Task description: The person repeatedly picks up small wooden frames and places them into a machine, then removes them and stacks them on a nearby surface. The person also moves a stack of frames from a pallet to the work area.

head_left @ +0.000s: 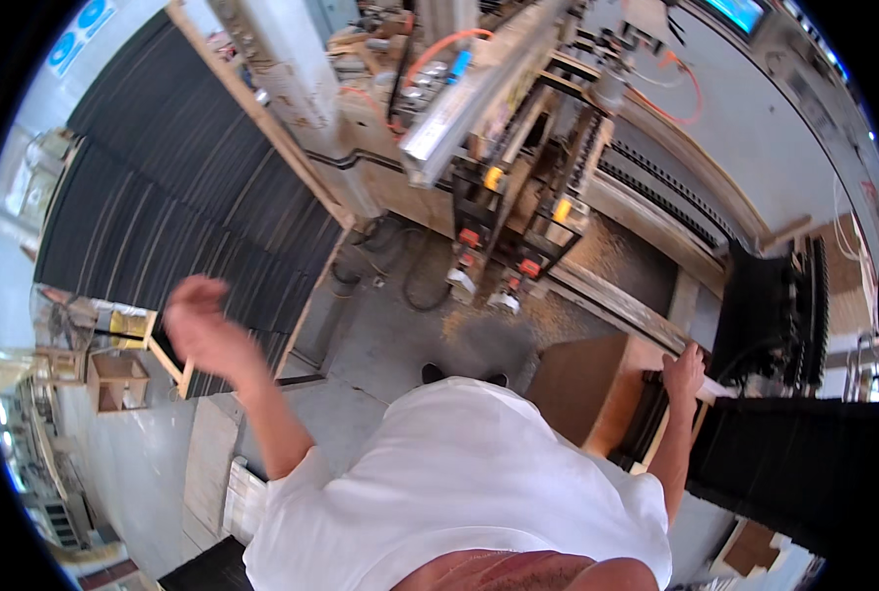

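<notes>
My left hand [206, 330] is raised at the left, in front of a tall stack of dark boards [178, 187] with thin, close-set edges. Motion smears its fingers, and I see nothing held in it. On the right, my right hand [684, 374] rests with bent fingers at the top of an open-sided wooden box [617, 404]. Dark strips [644, 419] lie inside that box, beside my wrist. A pale strip [715, 390] shows just past this hand; what lies under the fingertips is hidden.
Ahead stands a machine with two chain-fitted arms [518, 197] and a metal beam [439, 138]. Sawdust [499, 330] covers part of the floor. Black panels [784, 453] jut out at the right. A small wooden crate [117, 382] stands at the far left. Cables [420, 286] lie near the column.
</notes>
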Demonstrator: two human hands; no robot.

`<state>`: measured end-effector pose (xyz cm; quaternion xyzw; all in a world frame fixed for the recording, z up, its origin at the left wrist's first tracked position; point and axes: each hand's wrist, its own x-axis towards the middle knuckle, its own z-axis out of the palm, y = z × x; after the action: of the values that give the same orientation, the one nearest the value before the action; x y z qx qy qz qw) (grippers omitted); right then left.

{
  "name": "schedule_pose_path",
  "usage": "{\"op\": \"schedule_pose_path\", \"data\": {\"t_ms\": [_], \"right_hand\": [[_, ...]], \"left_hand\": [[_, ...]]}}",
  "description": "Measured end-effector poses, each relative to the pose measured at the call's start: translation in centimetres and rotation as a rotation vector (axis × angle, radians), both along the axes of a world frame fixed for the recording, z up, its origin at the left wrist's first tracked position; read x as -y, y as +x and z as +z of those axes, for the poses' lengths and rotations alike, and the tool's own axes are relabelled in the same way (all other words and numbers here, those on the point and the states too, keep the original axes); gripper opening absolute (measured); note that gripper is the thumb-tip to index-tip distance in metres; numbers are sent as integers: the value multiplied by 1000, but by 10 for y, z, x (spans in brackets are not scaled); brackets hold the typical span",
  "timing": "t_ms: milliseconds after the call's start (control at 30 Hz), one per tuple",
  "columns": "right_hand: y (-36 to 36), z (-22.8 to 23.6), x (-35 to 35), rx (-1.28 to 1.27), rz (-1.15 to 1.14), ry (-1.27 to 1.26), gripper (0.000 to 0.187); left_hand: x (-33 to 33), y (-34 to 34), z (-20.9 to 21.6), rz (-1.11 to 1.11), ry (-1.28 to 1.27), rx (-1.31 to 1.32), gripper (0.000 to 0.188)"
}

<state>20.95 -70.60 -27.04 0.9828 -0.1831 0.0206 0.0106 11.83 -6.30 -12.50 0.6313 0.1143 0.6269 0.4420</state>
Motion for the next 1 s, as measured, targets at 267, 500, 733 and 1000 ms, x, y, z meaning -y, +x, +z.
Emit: {"op": "schedule_pose_path", "data": {"t_ms": [267,500,733,1000], "right_hand": [[-143,-22,-6,81,-102,285,61],[-178,-14,4,38,-249,389,48],[-160,6,22,422,-263,539,37],[-90,59,0,558,-272,825,37]], "left_hand": [[190,116,-157,-806,-451,-652,25],[259,180,-183,-1004,-452,-870,22],[274,297,-184,-1057,-600,-850,23],[279,507,-203,-1175,-919,-845,33]]}}
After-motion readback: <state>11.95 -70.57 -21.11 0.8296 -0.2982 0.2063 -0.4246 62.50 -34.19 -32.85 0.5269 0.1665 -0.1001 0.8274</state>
